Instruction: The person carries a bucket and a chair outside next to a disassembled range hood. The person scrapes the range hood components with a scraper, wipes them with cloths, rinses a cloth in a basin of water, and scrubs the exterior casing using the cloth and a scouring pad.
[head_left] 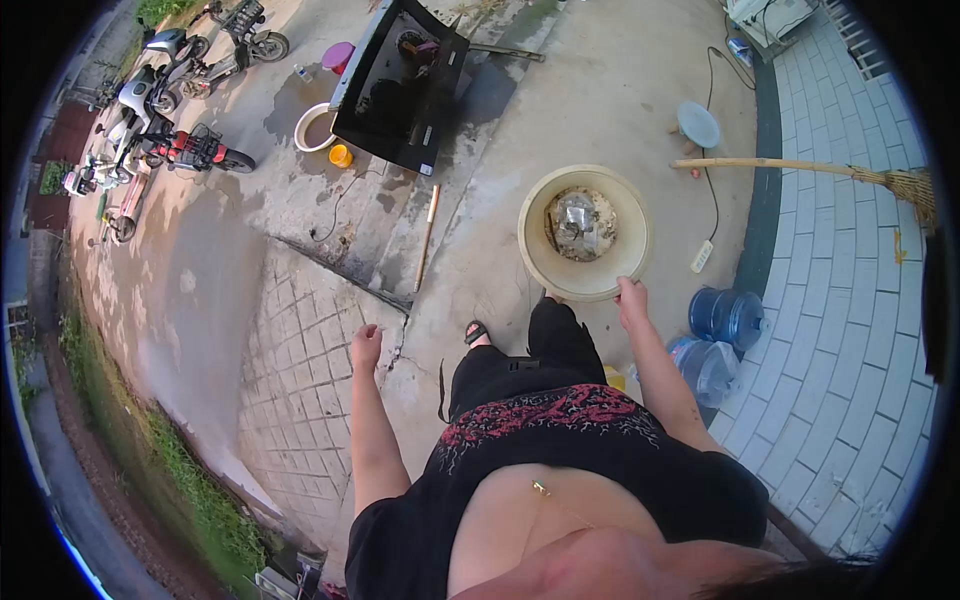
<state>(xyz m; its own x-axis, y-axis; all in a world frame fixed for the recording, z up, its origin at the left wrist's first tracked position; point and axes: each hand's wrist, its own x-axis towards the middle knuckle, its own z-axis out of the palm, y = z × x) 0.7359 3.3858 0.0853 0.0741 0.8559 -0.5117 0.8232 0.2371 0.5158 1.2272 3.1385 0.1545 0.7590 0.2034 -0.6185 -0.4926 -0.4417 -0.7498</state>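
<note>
I read one relation from the head view: the tub (530, 245) lies forward of the body, and the right hand (630, 300) is the nearer hand, at the tub's near-right rim. The tub is round, so I find no long axis; its opening faces up toward my camera. I cannot tell whether its base touches the ground.

Right hand: closed, pinching the rim. Left hand (367, 348): well apart, to the left and nearer side of the tub; fingers partly curled, no object visible. I cannot tell whether its fingertips meet.

Contents: loose debris (600, 225) at the tub's bottom. Left of the tub: a stick (428, 238). Right and nearer side: water jugs (712, 318).
</note>
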